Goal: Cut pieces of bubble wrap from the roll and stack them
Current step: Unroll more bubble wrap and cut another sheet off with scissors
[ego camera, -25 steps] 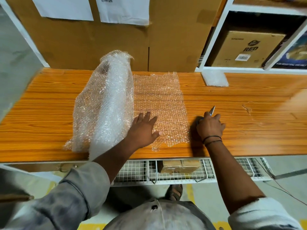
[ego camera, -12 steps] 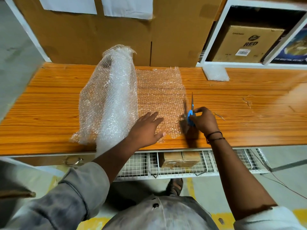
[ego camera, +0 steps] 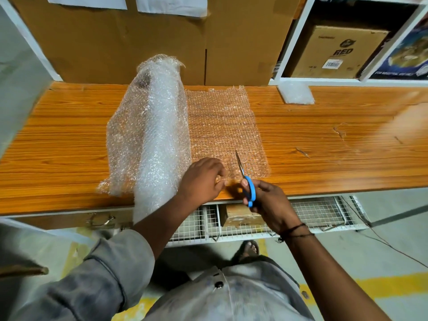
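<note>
Scissors point(ego camera: 243, 174): blue plastic handles and thin steel blades. My right hand point(ego camera: 271, 202) grips them, and the tips point away from me over the near edge of the unrolled sheet point(ego camera: 222, 130). I cannot tell if the blades are apart.
Left hand point(ego camera: 201, 179): its fingers are curled onto the near edge of the same sheet, just beside the blades, and hold it down.
Roll point(ego camera: 159, 135): soft, cloudy white and thick. It lies on the table point(ego camera: 324, 147) left of my hands, with its long axis running from me toward the wall.
Sheet: 1 flat, clear, bumpy layer spreads right from the roll, directly ahead of both hands.
Cut line: I judge it must run parallel to the roll, from near edge to far edge. The right hand is nearer to its start, and the left hand sits between the roll and the blades.
Cut piece point(ego camera: 296, 95): a small pale square at the back of the table, well apart from my hands.
Table: glossy orange wood grain with some scratches.
</note>
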The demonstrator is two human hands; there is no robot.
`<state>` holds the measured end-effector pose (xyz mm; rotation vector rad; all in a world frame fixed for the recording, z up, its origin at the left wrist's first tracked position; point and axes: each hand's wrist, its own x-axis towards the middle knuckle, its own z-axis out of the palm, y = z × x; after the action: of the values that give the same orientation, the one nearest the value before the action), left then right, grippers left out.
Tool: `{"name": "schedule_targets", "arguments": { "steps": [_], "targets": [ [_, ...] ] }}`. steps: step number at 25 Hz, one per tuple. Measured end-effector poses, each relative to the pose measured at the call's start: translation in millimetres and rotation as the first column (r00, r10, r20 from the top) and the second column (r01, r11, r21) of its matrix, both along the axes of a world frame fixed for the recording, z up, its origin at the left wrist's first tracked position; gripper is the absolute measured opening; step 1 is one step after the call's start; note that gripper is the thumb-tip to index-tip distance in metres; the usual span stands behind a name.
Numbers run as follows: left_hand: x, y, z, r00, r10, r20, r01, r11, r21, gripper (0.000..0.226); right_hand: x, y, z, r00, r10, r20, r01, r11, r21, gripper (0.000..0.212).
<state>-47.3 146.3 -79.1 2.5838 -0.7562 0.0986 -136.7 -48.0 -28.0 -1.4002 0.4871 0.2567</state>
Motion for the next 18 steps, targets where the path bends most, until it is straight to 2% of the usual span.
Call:
{"name": "schedule_targets", "arguments": {
  "steps": [6,10,13,18],
  "targets": [
    [2,0,-5,0.997,0.052,0.063,-0.049,0.998,-0.045,0.009,-26,1,-5,0.993,0.069,-0.093,-0.066,0.997,0.030,0.053],
    [-1,-2,-8,0.988,0.093,0.121,-0.086,0.994,-0.066,0.009,-31,2,3,0.989,0.126,-0.079,-0.134,0.984,-0.118,0.046],
    [-5,-8,-7,0.981,0.147,0.128,-0.138,0.987,-0.077,0.010,-33,-2,9,0.978,0.191,-0.079,-0.198,0.975,-0.103,0.048],
    [-15,-12,-8,0.968,0.190,0.164,-0.177,0.980,-0.091,0.009,-45,-3,7,0.962,0.244,-0.121,-0.258,0.958,-0.122,0.027]
  ]
}}
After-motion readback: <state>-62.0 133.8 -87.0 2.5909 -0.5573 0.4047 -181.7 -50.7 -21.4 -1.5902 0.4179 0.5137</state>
